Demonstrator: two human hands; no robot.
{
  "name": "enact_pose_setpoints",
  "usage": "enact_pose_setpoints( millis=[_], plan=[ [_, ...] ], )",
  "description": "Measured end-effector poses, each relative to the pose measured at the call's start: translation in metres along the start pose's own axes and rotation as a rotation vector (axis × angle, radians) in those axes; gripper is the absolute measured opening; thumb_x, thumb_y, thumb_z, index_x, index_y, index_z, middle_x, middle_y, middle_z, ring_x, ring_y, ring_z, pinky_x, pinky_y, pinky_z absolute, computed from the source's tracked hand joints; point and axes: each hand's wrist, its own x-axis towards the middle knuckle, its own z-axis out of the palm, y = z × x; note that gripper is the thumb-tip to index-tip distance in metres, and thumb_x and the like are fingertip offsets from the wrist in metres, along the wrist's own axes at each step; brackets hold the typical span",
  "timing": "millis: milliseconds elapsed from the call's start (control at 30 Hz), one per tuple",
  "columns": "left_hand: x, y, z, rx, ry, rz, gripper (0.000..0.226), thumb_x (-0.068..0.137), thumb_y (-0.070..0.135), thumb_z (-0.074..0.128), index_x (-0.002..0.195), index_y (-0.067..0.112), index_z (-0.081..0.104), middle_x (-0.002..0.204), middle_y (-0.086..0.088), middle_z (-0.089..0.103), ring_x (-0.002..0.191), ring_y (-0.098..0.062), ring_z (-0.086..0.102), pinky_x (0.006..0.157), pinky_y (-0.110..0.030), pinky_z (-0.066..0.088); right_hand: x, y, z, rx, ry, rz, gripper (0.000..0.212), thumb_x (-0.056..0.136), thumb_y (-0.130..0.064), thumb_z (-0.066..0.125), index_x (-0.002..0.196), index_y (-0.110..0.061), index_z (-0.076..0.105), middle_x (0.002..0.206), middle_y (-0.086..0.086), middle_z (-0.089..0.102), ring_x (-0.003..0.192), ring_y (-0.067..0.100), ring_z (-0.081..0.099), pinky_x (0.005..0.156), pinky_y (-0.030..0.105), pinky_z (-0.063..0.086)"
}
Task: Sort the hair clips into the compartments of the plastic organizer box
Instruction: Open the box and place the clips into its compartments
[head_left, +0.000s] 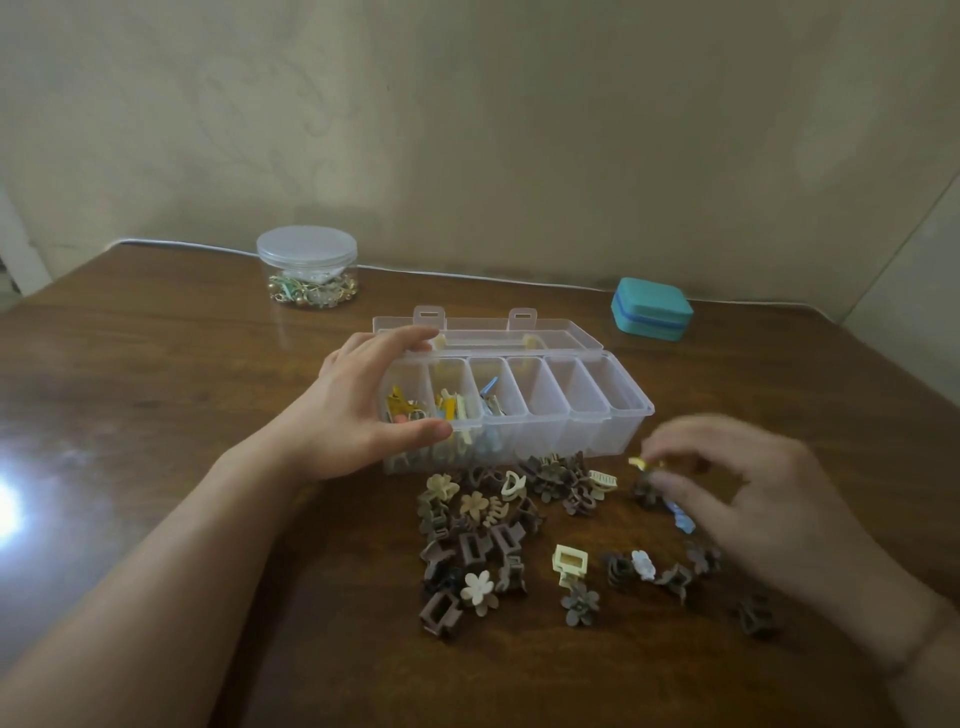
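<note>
The left hand (358, 415) grips the box (613, 435); the blurred right hand (769, 499) pinches a yellow clip (643, 462), which may slip into a wrong compartment.

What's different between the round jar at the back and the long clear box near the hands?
The jar is round; the organizer box is long and rectangular. The jar's lid is on; the box's lies open. The jar holds one jumble; the box has compartments, only the left three holding clips. The jar stands untouched; the left hand grips the box. Both are clear plastic.
</note>
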Motion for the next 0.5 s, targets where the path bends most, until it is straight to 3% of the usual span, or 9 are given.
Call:
enact_pose_setpoints(
  millis=[167, 267, 367, 500],
  plan=[
    [-0.001, 0.002, -0.001, 0.01, -0.001, 0.0, 0.093, 0.064, 0.074, 0.06, 0.145, 0.037, 0.034, 0.121, 0.04, 0.033, 0.124, -0.003, 0.031, 0.112, -0.05, 0.029, 0.074, -0.011, 0.016, 0.171, 0.051, -0.102, 0.015, 0.082, -0.014, 0.07, 0.097, -0.018, 0.072, 0.097, -0.007, 0.067, 0.09, 0.006, 0.063, 0.077, 0.014, 0.052],
    [-0.001, 0.003, -0.002, 0.008, -0.003, -0.009, 0.094, 0.063, 0.075, 0.058, 0.145, 0.037, 0.034, 0.126, 0.029, 0.042, 0.124, -0.002, 0.03, 0.112, -0.051, 0.028, 0.104, -0.014, 0.038, 0.172, 0.012, -0.153, 0.016, 0.084, -0.005, 0.071, 0.097, -0.014, 0.074, 0.098, -0.001, 0.071, 0.093, 0.008, 0.065, 0.084, 0.025, 0.054],
    [-0.001, 0.003, -0.002, 0.013, -0.006, -0.01, 0.093, 0.064, 0.075, 0.058, 0.145, 0.037, 0.033, 0.13, 0.021, 0.044, 0.127, -0.005, 0.03, 0.112, -0.052, 0.029, 0.107, -0.009, 0.052, 0.002, -0.11, -0.167, 0.024, 0.087, 0.002, 0.064, 0.102, -0.014, 0.074, 0.106, 0.0, 0.072, 0.103, 0.011, 0.064, 0.094, 0.035, 0.052],
    [-0.002, 0.003, -0.002, 0.018, 0.01, 0.003, 0.093, 0.064, 0.074, 0.057, 0.145, 0.036, 0.034, 0.129, 0.021, 0.044, 0.122, -0.001, 0.03, 0.112, -0.051, 0.027, 0.087, -0.005, 0.042, 0.008, 0.019, -0.16, 0.024, 0.085, 0.005, 0.065, 0.098, -0.014, 0.074, 0.104, 0.0, 0.072, 0.104, 0.009, 0.062, 0.095, 0.032, 0.051]
  ],
)
